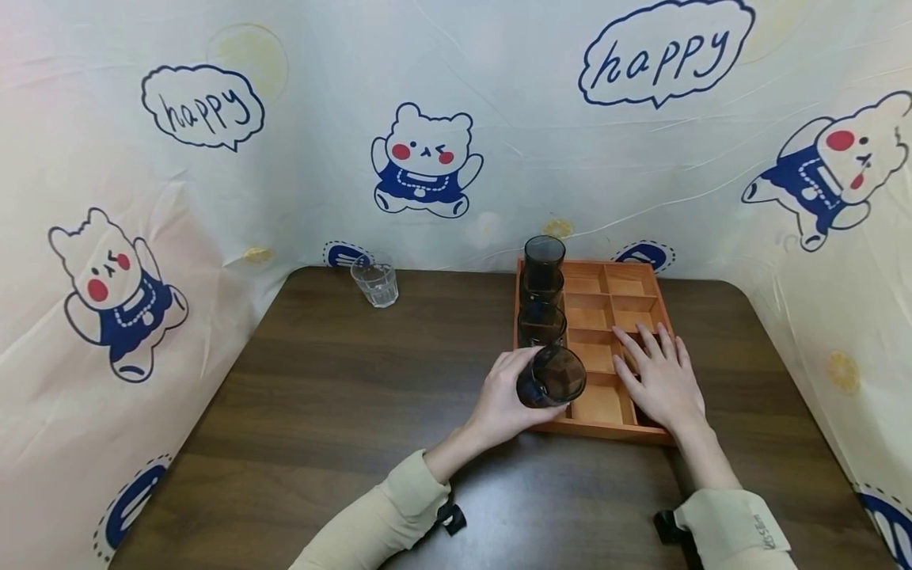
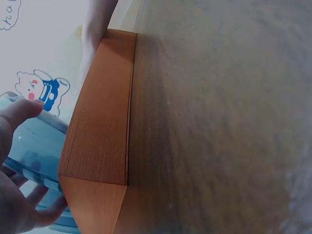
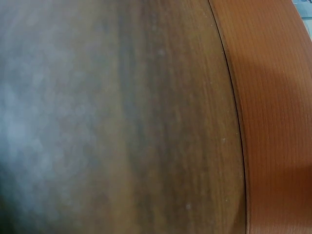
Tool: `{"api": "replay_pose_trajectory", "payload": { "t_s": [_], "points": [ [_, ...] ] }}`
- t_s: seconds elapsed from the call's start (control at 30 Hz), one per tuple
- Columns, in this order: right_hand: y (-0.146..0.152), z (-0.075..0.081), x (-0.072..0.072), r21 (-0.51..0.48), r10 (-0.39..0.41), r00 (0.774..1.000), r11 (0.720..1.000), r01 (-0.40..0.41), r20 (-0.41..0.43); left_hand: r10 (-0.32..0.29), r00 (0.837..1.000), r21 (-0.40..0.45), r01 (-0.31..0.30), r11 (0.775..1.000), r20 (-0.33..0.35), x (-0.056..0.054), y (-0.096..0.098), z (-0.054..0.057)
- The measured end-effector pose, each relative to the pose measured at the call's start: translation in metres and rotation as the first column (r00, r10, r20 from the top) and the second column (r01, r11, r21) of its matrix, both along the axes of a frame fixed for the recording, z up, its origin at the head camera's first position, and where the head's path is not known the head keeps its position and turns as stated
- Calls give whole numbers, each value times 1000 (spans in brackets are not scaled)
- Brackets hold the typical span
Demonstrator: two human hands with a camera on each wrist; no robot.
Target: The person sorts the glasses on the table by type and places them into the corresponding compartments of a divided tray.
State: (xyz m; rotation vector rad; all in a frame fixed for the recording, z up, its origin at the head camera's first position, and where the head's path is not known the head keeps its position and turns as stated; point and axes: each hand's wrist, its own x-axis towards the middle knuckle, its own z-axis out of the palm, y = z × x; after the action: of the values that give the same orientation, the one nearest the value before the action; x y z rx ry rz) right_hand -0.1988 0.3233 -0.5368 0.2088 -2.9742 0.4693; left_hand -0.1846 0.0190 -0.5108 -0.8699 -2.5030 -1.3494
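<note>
My left hand (image 1: 499,404) grips a dark tinted glass (image 1: 552,378) around its side, over the front-left compartment of a divided wooden tray (image 1: 598,430). In the left wrist view, thumb and fingers curl about the glass (image 2: 36,146) beside the tray's corner (image 2: 97,112). Behind it, more dark glasses (image 1: 543,323) stand in a row along the tray's left column. My right hand (image 1: 666,388) rests on the right side of the tray with its fingers spread and nothing held. Only bare table and the tray's outer wall (image 3: 278,117) show in the right wrist view.
A clear glass (image 1: 375,283) stands by itself at the back left of the dark wooden table (image 1: 342,380). A printed curtain (image 1: 299,182) with bear drawings surrounds the table at the back and sides.
</note>
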Motion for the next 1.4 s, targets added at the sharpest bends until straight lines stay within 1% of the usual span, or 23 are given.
{"api": "replay_pose_trajectory", "payload": {
  "t_s": [0.37,0.5,0.57,0.7,0.8,0.9,1.17,1.27,1.4],
  "points": [
    [-2,0,0,14,-14,1000,1000,14,13,16,1000,-6,-16,1000,1,2,-3,-5],
    [-2,0,0,14,-14,1000,1000,14,12,31,999,-27,-32,999,-23,2,-4,-6],
    [-2,0,1,14,-15,1000,1000,15,13,32,999,-42,-33,999,-21,2,-5,-7],
    [-3,-1,1,17,-14,1000,1000,13,16,37,999,-69,-35,997,17,4,-6,-7],
    [-3,-1,1,17,-12,1000,1000,12,14,46,997,-71,-42,997,55,4,-7,-5],
    [-3,0,1,12,-11,1000,1000,11,7,56,996,-77,-50,996,69,3,-8,-3],
    [-2,-1,0,7,-8,1000,1000,8,2,50,997,-91,-46,995,50,0,-10,-2],
    [-2,-2,0,7,-10,1000,1000,10,-6,54,997,-101,-48,994,59,-1,-11,-1],
    [-2,-2,0,3,-8,1000,1000,8,-15,73,994,-118,-63,991,86,-1,-11,1]
  ]
}}
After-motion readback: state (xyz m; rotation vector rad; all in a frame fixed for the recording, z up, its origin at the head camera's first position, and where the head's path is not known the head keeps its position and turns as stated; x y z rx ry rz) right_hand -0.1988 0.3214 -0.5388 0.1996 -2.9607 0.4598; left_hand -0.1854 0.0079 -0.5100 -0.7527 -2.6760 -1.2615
